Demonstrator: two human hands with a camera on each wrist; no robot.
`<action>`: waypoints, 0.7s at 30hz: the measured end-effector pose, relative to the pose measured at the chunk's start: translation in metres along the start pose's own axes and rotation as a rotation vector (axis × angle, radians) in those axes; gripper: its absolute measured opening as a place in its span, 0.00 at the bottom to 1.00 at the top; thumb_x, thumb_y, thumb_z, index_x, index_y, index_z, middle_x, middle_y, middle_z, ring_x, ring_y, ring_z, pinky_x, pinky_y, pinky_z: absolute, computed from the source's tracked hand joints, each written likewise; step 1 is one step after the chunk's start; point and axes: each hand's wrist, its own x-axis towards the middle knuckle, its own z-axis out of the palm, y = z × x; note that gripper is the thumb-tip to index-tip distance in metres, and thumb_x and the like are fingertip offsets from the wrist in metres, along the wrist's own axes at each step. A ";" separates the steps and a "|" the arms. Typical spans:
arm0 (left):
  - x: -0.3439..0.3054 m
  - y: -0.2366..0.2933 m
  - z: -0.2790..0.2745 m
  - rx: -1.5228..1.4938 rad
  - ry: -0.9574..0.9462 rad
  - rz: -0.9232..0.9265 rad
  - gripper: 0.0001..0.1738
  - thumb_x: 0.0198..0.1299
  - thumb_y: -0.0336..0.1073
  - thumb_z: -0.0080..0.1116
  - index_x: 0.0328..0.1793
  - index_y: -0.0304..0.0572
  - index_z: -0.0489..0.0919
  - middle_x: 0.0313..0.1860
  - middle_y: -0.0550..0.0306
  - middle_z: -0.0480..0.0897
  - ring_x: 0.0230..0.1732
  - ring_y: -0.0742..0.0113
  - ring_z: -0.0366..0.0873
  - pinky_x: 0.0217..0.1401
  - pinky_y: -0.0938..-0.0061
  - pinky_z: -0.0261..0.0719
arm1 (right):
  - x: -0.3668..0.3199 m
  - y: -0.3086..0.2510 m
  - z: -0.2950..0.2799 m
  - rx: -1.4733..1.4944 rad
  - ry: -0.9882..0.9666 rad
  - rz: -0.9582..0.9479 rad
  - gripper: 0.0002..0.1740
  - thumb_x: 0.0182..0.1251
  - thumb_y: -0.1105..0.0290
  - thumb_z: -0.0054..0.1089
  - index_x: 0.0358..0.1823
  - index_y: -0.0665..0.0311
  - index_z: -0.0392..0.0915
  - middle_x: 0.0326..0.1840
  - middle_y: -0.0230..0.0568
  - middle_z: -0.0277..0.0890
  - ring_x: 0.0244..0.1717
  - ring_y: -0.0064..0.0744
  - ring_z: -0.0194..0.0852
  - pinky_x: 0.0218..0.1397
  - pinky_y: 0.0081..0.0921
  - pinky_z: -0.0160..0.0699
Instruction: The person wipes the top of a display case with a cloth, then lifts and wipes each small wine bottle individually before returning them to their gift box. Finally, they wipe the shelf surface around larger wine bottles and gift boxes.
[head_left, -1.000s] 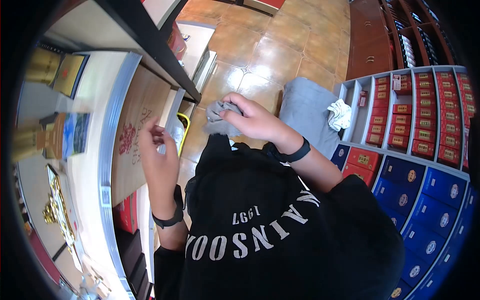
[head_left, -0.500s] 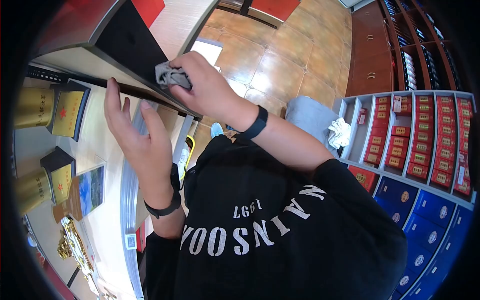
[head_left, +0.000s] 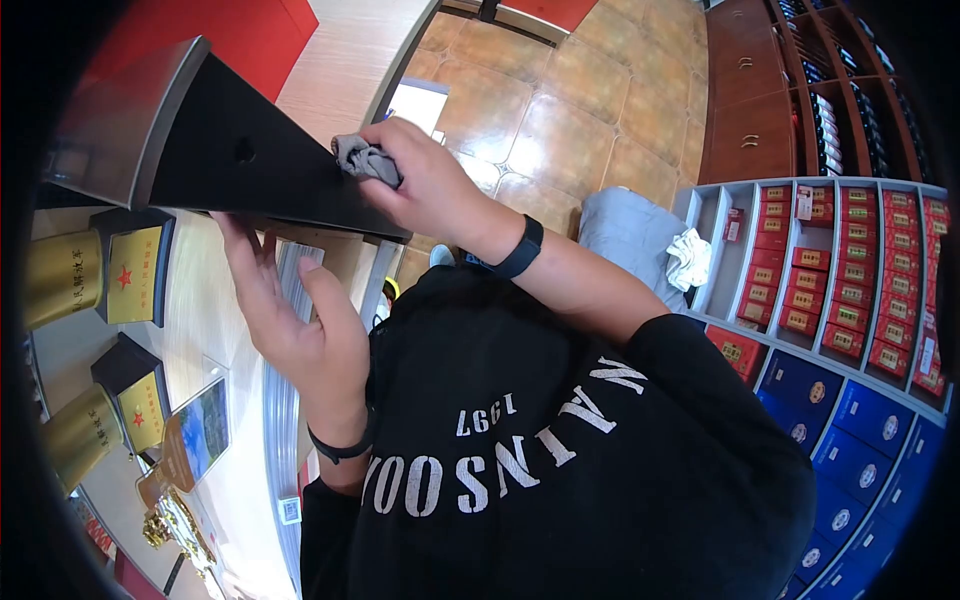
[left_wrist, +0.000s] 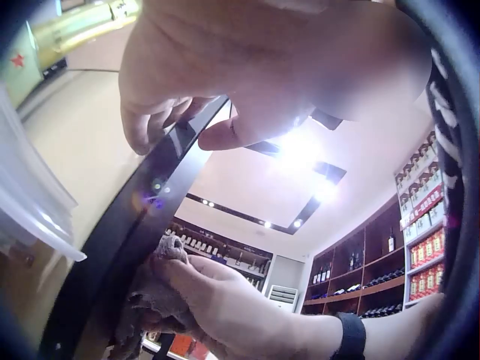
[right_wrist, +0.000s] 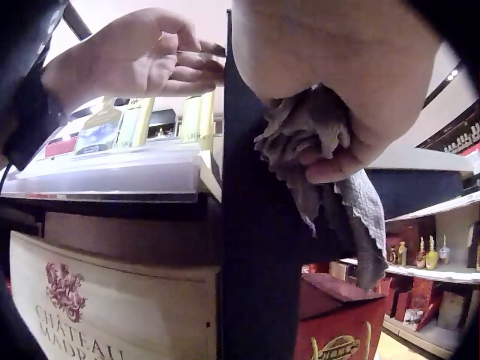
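My right hand (head_left: pixel 432 188) grips a crumpled grey cloth (head_left: pixel 366 162) against the black side panel (head_left: pixel 250 145) of the shelf unit. In the right wrist view the cloth (right_wrist: pixel 358 217) hangs in folds below the fingers, and its edge looks frayed. My left hand (head_left: pixel 300 318) has its fingers extended, with the fingertips at the lower edge of the panel and nothing held. From the left wrist view, the left hand (left_wrist: pixel 217 67) is at the panel's edge, above the right hand and the cloth (left_wrist: pixel 154 300).
Gold trophies (head_left: pixel 85 270) and a small picture (head_left: pixel 203 425) stand on the shelf at left. Below it is a wooden Chateau box (right_wrist: pixel 112 300). Red boxes (head_left: pixel 850 260) and blue boxes (head_left: pixel 850 440) fill racks on the right. A grey-covered block (head_left: pixel 625 235) bears a white cloth (head_left: pixel 689 260).
The right hand has brought the cloth left from over the floor to the black panel. The left hand has straightened its fingers and reached the panel's edge. The view has shifted.
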 end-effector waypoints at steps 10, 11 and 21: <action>-0.003 0.002 0.004 -0.010 -0.007 -0.012 0.40 0.72 0.17 0.46 0.90 0.25 0.55 0.91 0.32 0.60 0.91 0.39 0.60 0.88 0.49 0.65 | -0.007 0.034 0.001 0.025 -0.006 0.146 0.26 0.67 0.69 0.73 0.64 0.66 0.77 0.56 0.53 0.84 0.57 0.58 0.86 0.60 0.42 0.86; -0.004 0.000 0.005 0.005 -0.004 -0.013 0.40 0.71 0.17 0.46 0.90 0.25 0.54 0.91 0.31 0.60 0.91 0.39 0.59 0.88 0.49 0.65 | -0.005 0.033 0.001 0.020 0.014 0.185 0.26 0.67 0.68 0.73 0.64 0.66 0.77 0.56 0.53 0.84 0.57 0.58 0.86 0.61 0.43 0.86; -0.006 -0.007 0.007 0.021 0.001 -0.026 0.42 0.70 0.18 0.46 0.91 0.25 0.53 0.91 0.29 0.59 0.91 0.37 0.58 0.88 0.48 0.63 | -0.005 0.059 0.011 0.096 -0.014 0.278 0.18 0.74 0.70 0.69 0.59 0.68 0.78 0.46 0.48 0.87 0.43 0.39 0.93 0.46 0.34 0.90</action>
